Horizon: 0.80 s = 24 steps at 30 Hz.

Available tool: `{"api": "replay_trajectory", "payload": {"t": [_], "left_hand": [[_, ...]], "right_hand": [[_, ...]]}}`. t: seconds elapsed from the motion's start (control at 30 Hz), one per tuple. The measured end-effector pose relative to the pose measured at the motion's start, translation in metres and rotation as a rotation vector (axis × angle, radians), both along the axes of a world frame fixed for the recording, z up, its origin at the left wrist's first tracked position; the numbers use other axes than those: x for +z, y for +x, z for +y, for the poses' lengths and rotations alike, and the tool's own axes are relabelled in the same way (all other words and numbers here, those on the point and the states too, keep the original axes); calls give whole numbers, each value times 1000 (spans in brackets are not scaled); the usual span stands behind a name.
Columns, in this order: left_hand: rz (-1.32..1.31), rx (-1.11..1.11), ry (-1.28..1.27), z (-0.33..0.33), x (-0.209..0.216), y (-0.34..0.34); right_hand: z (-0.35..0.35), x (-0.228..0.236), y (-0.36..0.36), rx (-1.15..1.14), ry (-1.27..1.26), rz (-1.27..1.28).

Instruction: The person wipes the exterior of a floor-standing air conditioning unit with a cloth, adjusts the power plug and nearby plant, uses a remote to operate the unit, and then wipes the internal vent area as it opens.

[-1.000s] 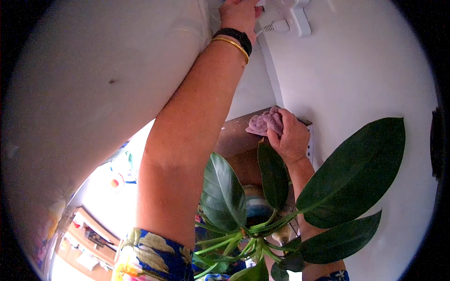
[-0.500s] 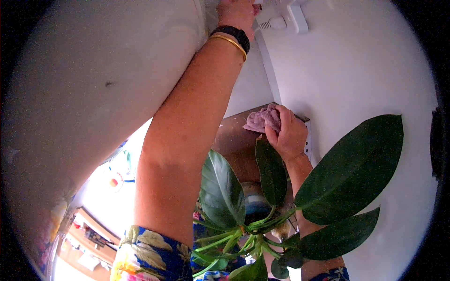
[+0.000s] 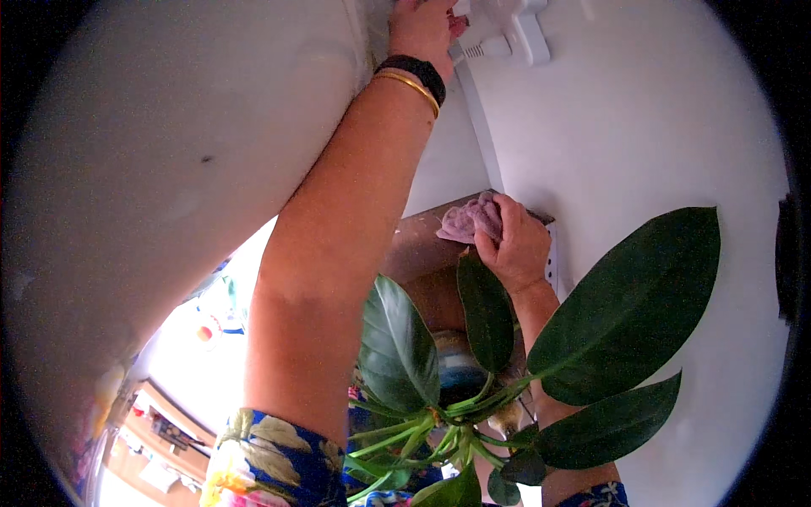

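I view the work area from above through the head camera. The right hand grips a mauve cloth: the fingers are closed around it and the thumb lies along its near side. The cloth is bunched rather than spread, which I judge gives the fingers a thick pad to hold. It sits at the far end of the brown surface, close to the corner by the white wall.

The left hand is at the upper edge of my view, beside a white plug and a white socket unit. Its fingertips are cut off; I cannot tell whether the fingers are spread or closed. The left forearm runs along the pale panel, probably because the gap there is narrow.

A leafy plant stands between camera and right forearm. The right arm passes behind its leaves, apparently to reach the corner without pushing the foliage aside. The leaves conceal part of that arm.
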<state>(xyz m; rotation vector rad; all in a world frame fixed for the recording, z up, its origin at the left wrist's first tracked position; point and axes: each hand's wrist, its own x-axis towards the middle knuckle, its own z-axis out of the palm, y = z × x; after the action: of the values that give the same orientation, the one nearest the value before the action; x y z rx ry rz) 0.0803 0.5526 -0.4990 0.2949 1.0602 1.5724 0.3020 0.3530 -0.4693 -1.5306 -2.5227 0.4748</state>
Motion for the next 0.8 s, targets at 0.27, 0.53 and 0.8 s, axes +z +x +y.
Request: {"api": "replay_trajectory", "payload": {"t": [0.27,0.53,0.8], "left_hand": [[-217,-46,12,-1,-15,-2],[-30,23,-25,-36,-12,13],[52,-96,-1,-34,-18,6]], "right_hand": [[0,3,-3,-53,-127,-33],[0,4,0,-60,-136,-65],[-1,3,-2,-76,-153,-55]]}}
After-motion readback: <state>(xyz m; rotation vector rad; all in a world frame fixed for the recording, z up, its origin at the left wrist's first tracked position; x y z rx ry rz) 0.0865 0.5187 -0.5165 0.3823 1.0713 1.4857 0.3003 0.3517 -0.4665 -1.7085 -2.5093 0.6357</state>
